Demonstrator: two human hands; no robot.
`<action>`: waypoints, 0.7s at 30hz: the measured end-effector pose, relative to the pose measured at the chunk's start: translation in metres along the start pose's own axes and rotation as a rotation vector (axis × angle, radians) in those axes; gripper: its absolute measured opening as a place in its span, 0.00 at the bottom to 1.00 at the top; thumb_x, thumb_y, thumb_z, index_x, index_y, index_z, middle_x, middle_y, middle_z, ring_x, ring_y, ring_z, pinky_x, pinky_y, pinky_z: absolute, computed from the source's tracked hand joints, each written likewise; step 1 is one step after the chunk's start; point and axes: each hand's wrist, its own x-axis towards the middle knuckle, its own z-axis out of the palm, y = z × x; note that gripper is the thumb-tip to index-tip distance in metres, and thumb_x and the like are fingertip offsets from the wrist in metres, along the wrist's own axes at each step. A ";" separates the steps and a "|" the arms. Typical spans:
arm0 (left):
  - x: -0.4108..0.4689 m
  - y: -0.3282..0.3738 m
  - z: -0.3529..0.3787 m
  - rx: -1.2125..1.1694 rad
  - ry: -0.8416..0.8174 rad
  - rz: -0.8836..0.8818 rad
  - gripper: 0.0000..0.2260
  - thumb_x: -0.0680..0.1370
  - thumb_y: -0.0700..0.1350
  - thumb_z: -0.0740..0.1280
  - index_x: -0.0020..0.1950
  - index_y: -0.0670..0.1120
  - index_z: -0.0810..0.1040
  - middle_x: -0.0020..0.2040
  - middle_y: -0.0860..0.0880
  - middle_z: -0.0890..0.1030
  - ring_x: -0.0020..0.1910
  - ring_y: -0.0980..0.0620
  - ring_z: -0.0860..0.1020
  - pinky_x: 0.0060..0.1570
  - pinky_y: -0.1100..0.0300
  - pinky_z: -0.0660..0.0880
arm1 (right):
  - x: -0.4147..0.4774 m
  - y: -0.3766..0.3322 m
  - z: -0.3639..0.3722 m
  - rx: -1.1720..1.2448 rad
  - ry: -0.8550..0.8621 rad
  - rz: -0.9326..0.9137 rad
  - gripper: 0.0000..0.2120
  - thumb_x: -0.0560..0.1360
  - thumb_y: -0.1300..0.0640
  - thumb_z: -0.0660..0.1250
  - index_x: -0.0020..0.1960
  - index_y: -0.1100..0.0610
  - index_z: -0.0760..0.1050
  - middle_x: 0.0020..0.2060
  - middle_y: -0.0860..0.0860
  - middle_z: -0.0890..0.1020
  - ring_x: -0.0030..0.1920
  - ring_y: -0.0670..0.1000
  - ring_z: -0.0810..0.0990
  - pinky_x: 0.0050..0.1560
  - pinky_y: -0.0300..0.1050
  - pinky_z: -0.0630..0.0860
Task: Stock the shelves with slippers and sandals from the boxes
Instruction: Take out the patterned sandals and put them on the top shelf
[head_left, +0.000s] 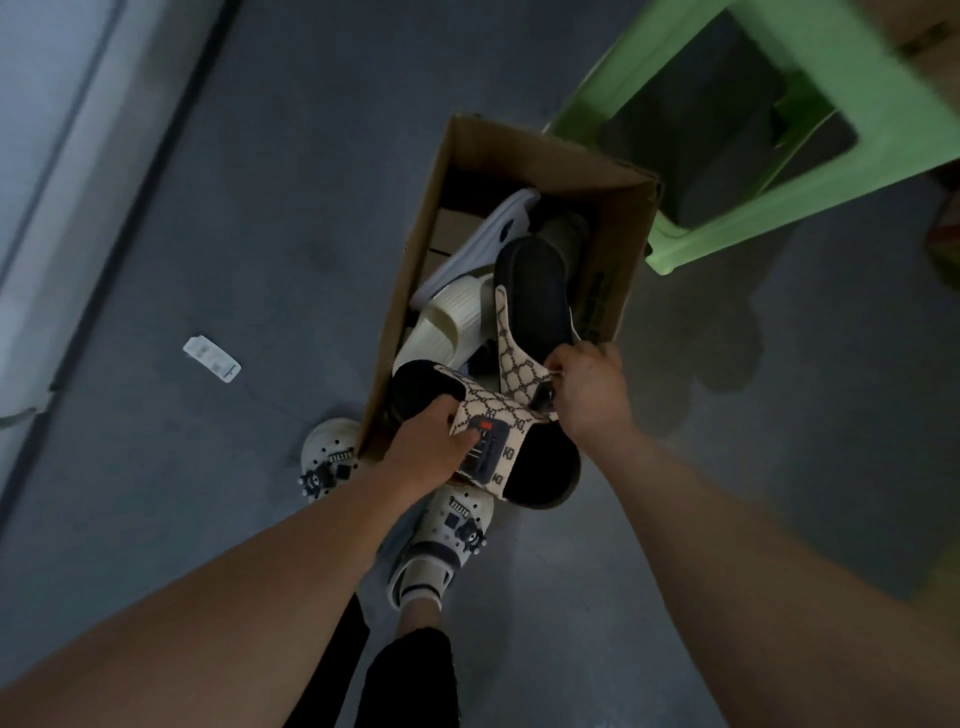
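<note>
An open cardboard box (415, 270) sits on the grey floor (260, 197) in the middle of the scene, its near end just beyond the person's feet. The left hand (434, 441) grips a patterned slide (535, 457) by its beige monogram strap, fingers (457, 444) curled over the strap beside a dark tag with a red mark. This slide is held level above the box's near end, its dark footbed reaching out over the near edge. The right hand (587, 389) pinches the strap edge of a second patterned slide (530, 306), which stands tilted inside the box against the right wall, with its dark footbed facing up. Further in lie a cream ribbed slide (447, 317) on the left and a white slipper (488, 239) beyond it, with darker footwear at the far end that is hard to make out. A green plastic stool (852, 73) stands just beyond the box at far right. A small paper label (212, 358) lies on the floor to the left. The person wears white clogs (452, 530) with charms.
</note>
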 end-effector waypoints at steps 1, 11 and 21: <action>-0.007 0.005 -0.005 0.011 0.006 0.039 0.09 0.80 0.47 0.64 0.58 0.46 0.73 0.50 0.50 0.79 0.51 0.51 0.78 0.53 0.55 0.76 | -0.005 0.000 -0.007 0.000 -0.006 -0.021 0.12 0.75 0.65 0.63 0.56 0.56 0.78 0.55 0.55 0.79 0.60 0.58 0.69 0.58 0.48 0.68; -0.070 0.046 -0.053 0.376 0.160 0.213 0.11 0.78 0.50 0.66 0.58 0.50 0.75 0.49 0.47 0.82 0.50 0.45 0.79 0.46 0.55 0.74 | -0.049 -0.023 -0.090 -0.055 -0.090 -0.185 0.13 0.73 0.60 0.66 0.57 0.52 0.77 0.51 0.52 0.80 0.56 0.56 0.72 0.52 0.47 0.71; -0.172 0.081 -0.118 0.403 0.174 0.259 0.12 0.75 0.47 0.70 0.59 0.52 0.78 0.54 0.50 0.82 0.54 0.48 0.79 0.46 0.59 0.71 | -0.115 -0.088 -0.188 0.110 -0.242 -0.252 0.11 0.74 0.63 0.62 0.49 0.49 0.76 0.48 0.49 0.81 0.51 0.52 0.79 0.53 0.49 0.76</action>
